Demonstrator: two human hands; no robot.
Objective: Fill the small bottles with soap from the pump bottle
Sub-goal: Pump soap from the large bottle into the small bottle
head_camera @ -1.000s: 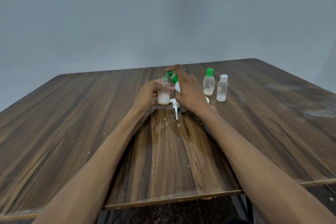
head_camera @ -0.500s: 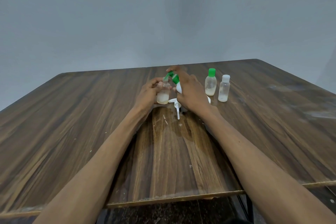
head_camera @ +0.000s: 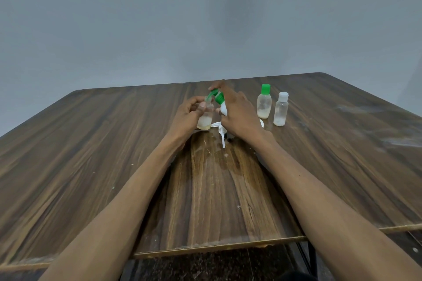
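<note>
My left hand (head_camera: 187, 116) grips a small clear bottle (head_camera: 205, 118) that stands on the table with pale soap at its bottom. My right hand (head_camera: 237, 112) holds the white pump bottle (head_camera: 223, 108), tilted, with a finger on its green pump head (head_camera: 215, 96). The green nozzle points at the small bottle's open mouth. Most of the pump bottle's body is hidden behind my right hand. A small bottle with a green cap (head_camera: 264, 105) and one with a white cap (head_camera: 280, 109) stand to the right, each with a little soap.
A loose white pump part with a thin tube (head_camera: 221, 133) lies on the wooden table (head_camera: 91, 155) just in front of my hands. Wet smears mark the wood near it. The table's front edge runs close to me, with dark floor below.
My left hand's fingers moved up around the small bottle's neck, covering more of it. The right hand stays on the pump bottle. The view shifted slightly.
</note>
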